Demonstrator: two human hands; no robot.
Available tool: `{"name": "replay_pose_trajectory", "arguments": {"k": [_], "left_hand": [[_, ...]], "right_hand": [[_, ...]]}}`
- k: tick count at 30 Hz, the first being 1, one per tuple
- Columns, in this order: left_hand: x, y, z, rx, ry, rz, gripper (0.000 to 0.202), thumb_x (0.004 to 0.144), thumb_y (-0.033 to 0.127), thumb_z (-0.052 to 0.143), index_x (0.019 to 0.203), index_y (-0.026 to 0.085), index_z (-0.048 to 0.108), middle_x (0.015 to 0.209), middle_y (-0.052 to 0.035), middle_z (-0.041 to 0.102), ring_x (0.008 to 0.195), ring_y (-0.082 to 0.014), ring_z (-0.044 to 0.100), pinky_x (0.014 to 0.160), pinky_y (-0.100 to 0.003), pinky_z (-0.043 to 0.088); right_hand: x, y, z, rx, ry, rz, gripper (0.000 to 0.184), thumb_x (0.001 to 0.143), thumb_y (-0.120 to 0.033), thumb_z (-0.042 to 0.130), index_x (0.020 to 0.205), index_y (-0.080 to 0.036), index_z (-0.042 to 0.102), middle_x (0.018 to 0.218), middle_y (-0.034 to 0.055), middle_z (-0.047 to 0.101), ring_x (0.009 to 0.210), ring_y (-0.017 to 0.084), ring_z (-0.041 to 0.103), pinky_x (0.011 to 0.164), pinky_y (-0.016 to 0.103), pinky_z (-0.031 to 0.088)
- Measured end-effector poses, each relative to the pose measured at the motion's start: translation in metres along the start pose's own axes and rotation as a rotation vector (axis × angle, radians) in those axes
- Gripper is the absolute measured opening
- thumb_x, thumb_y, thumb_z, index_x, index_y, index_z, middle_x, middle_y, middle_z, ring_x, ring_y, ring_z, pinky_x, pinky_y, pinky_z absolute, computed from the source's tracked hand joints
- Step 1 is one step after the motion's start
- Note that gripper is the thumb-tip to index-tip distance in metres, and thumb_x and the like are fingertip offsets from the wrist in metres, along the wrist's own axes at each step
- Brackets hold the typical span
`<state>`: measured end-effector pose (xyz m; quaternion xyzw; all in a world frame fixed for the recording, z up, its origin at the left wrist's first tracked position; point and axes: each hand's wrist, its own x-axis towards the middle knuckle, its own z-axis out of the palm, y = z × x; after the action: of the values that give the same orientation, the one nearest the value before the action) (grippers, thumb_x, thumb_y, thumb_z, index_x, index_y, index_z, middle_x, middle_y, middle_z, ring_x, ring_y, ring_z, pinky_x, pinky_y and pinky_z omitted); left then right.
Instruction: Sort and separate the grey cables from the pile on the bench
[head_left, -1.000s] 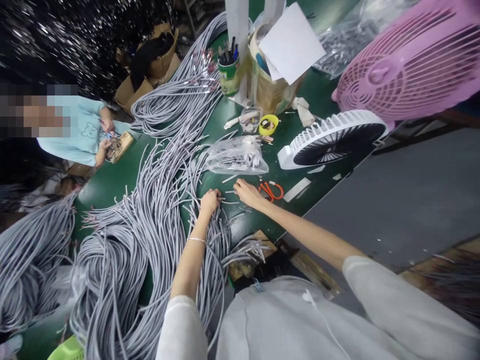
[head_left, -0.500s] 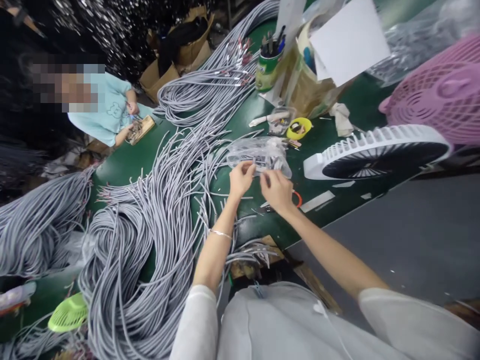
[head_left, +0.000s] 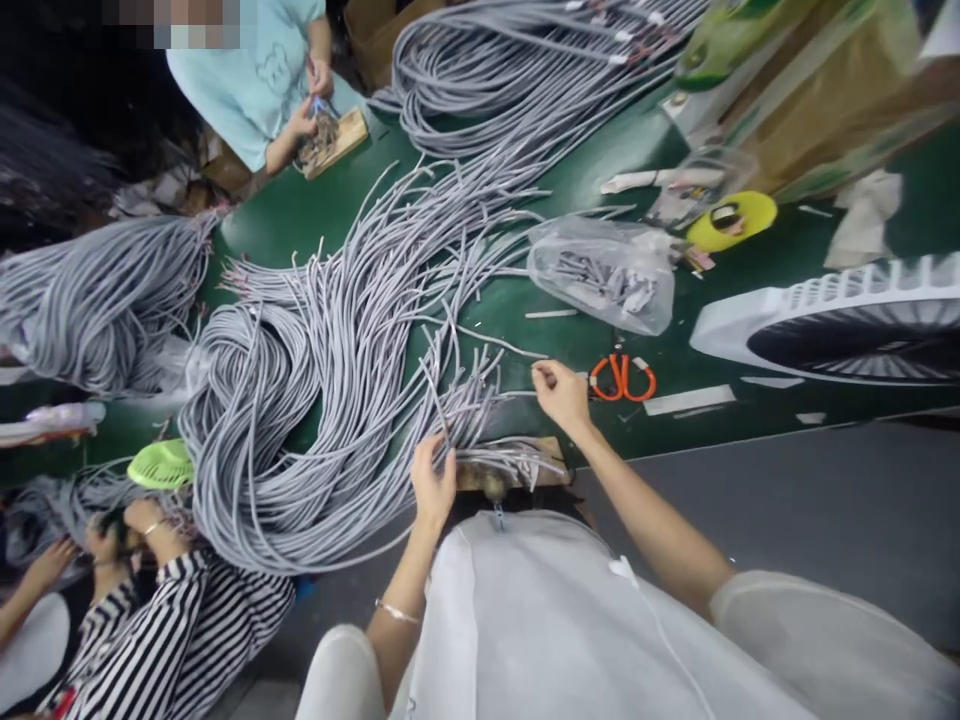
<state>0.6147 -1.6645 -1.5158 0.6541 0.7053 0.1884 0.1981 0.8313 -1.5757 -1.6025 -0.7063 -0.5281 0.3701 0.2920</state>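
Observation:
A big heap of grey cables (head_left: pixel 330 380) sprawls over the green table (head_left: pixel 300 215). My left hand (head_left: pixel 433 482) is closed around a bunch of cable ends at the table's near edge. My right hand (head_left: pixel 559 392) pinches something small and thin, just left of the orange scissors (head_left: pixel 622 377); what it holds is too small to name. A clear plastic bag (head_left: pixel 607 272) of small grey pieces lies beyond my right hand.
A white fan (head_left: pixel 840 320) lies at right. A yellow dish (head_left: pixel 731 220) sits behind the bag. A person in light blue (head_left: pixel 255 80) works at the far side. A person in a striped top (head_left: pixel 172 620) sits at lower left by a green basket (head_left: pixel 159 465).
Both hands came back from the plastic bag toward the near edge. My left hand dropped onto the cable ends; my right moved beside the scissors. The view swung down and left.

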Motion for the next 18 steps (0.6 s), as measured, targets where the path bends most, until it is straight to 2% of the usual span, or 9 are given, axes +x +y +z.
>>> {"name": "replay_pose_trajectory", "arguments": {"k": [3, 5, 9, 12, 15, 18], "left_hand": [[-0.036, -0.031, -0.006, 0.077, -0.014, -0.079, 0.027, 0.083, 0.029, 0.056, 0.107, 0.014, 0.057, 0.102, -0.0135, 0.061, 0.100, -0.0246, 0.059, 0.089, -0.041, 0.049], [-0.042, -0.038, 0.000, 0.122, -0.040, -0.113, 0.032, 0.079, 0.028, 0.062, 0.108, 0.015, 0.057, 0.102, -0.0131, 0.060, 0.101, -0.0262, 0.057, 0.090, -0.044, 0.047], [-0.028, -0.033, 0.022, 0.179, -0.082, -0.145, 0.030, 0.082, 0.028, 0.061, 0.108, 0.014, 0.056, 0.104, -0.0134, 0.059, 0.104, -0.0280, 0.053, 0.093, -0.047, 0.042], [-0.014, -0.026, 0.032, 0.189, -0.116, -0.136, 0.025, 0.085, 0.027, 0.058, 0.107, 0.015, 0.056, 0.107, -0.0127, 0.058, 0.105, -0.0273, 0.051, 0.093, -0.045, 0.041], [-0.008, -0.023, 0.033, 0.186, -0.158, -0.114, 0.016, 0.085, 0.023, 0.057, 0.099, 0.017, 0.057, 0.101, -0.0112, 0.059, 0.100, -0.0265, 0.051, 0.090, -0.044, 0.042], [-0.007, -0.023, 0.027, 0.164, -0.196, -0.076, 0.008, 0.086, 0.020, 0.054, 0.093, 0.017, 0.056, 0.097, -0.0106, 0.058, 0.097, -0.0252, 0.052, 0.089, -0.043, 0.043]], "right_hand": [[-0.012, 0.002, -0.009, -0.001, -0.017, -0.009, 0.028, 0.085, -0.025, 0.038, 0.094, -0.017, 0.063, 0.086, 0.0115, 0.069, 0.069, 0.023, 0.063, 0.068, 0.033, 0.050], [-0.023, -0.003, -0.014, -0.012, -0.024, -0.030, 0.029, 0.086, -0.027, 0.036, 0.094, -0.017, 0.063, 0.086, 0.0115, 0.069, 0.071, 0.023, 0.063, 0.069, 0.033, 0.049], [-0.052, -0.026, -0.017, -0.062, -0.058, -0.132, 0.031, 0.091, -0.028, 0.036, 0.094, -0.015, 0.064, 0.090, 0.0119, 0.068, 0.079, 0.022, 0.062, 0.078, 0.032, 0.047], [-0.072, -0.048, -0.010, -0.315, -0.292, -0.374, 0.027, 0.093, -0.025, 0.041, 0.097, -0.015, 0.066, 0.096, 0.0123, 0.068, 0.094, 0.024, 0.060, 0.086, 0.035, 0.044], [-0.081, -0.064, 0.002, -0.535, -0.501, -0.545, 0.022, 0.091, -0.015, 0.045, 0.090, -0.015, 0.067, 0.090, 0.0127, 0.068, 0.092, 0.025, 0.061, 0.081, 0.035, 0.044], [-0.082, -0.074, 0.008, -0.587, -0.530, -0.597, 0.026, 0.085, -0.002, 0.044, 0.084, -0.015, 0.066, 0.084, 0.0129, 0.067, 0.084, 0.023, 0.062, 0.073, 0.031, 0.044]]}}
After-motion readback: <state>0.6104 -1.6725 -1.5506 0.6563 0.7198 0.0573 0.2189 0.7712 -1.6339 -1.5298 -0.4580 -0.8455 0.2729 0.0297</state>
